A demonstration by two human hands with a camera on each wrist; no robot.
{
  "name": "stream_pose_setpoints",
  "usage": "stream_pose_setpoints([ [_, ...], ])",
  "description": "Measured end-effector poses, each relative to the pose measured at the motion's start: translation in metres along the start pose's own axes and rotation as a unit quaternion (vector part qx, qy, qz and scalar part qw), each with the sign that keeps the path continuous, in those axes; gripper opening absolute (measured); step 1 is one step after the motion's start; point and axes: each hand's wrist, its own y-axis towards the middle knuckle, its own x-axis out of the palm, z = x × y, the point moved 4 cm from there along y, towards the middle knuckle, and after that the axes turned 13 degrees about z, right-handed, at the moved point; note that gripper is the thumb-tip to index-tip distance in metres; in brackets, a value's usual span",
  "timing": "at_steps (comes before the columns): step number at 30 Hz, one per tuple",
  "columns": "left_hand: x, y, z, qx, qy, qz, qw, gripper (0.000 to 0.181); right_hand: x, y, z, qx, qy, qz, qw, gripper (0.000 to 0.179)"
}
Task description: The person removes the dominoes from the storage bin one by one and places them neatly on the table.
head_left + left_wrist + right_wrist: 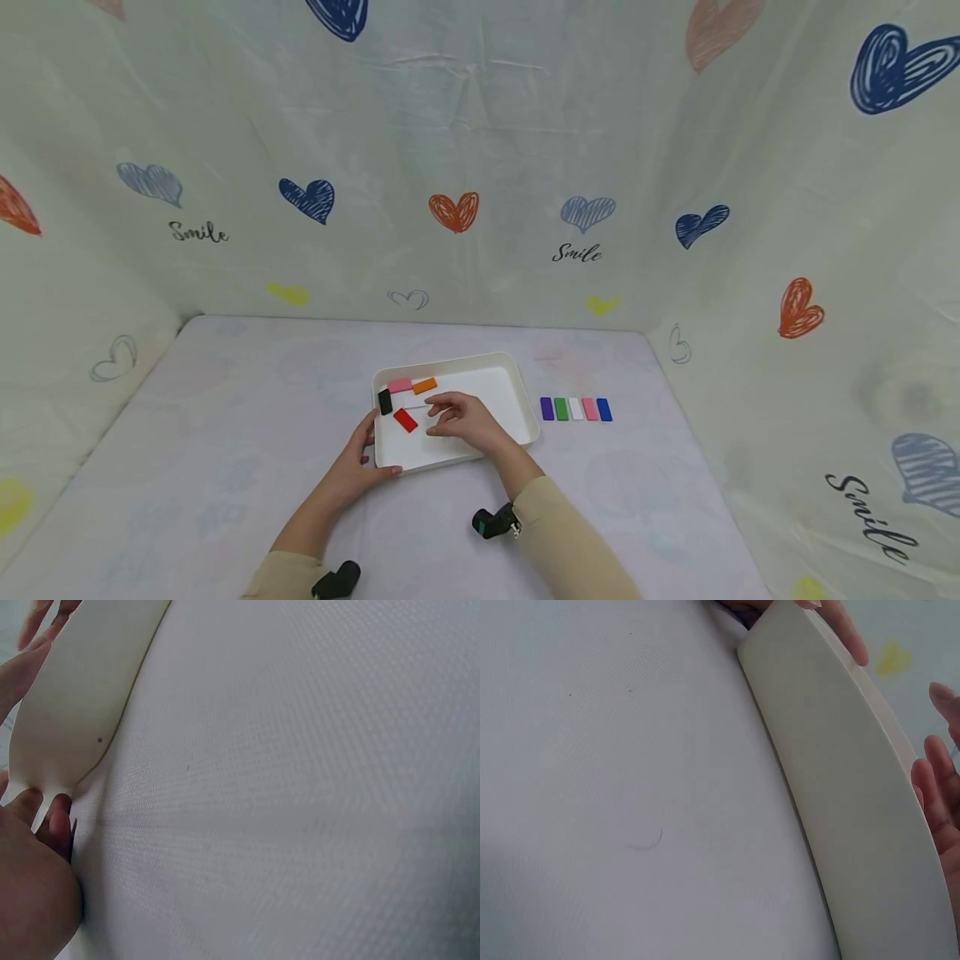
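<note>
A white shallow tray (491, 379) sits on the table. My left hand (356, 467) grips its near left corner, thumb along the front rim and fingers against the left side. Over the tray's middle is my right hand (468, 421), its thumb and fingers apart, with nothing visibly held. Left of these fingers lie small rectangular blocks: a red block (406, 420), an orange block (424, 386), a pink block (400, 385) and a black block (385, 402). A thin pale edge shows beside the right fingertips; I cannot tell what it belongs to. In the right wrist view, the tray wall (840, 765) partly hides the right hand (941, 787).
Right of the tray, several blocks stand in a row on the table: a purple block (547, 408), a green block (561, 409), a white block (576, 408), a pink block (590, 409) and a blue block (604, 409). A heart-printed curtain (510, 150) surrounds the table (225, 417).
</note>
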Motion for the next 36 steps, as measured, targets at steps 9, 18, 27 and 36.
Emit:
stream_pose_setpoints([
  [9, 0.001, 0.002, -0.003, 0.000, -0.003, -0.005, 1.0000, 0.111, 0.022, 0.015, -0.002, 0.024, -0.033, -0.005, 0.9992, 0.040],
  [18, 0.006, 0.006, -0.007, 0.000, -0.021, -0.010, 0.9997, 0.111, 0.027, 0.027, 0.000, 0.031, -0.079, -0.013, 0.9963, 0.038],
  [27, 0.006, 0.006, -0.005, 0.008, -0.020, -0.012, 0.9997, 0.110, 0.032, 0.035, 0.003, 0.026, -0.115, -0.030, 0.9926, 0.041],
  [36, 0.001, 0.004, -0.006, 0.006, -0.004, -0.010, 0.9999, 0.111, 0.037, 0.037, 0.008, 0.013, -0.155, -0.037, 0.9871, 0.044],
])
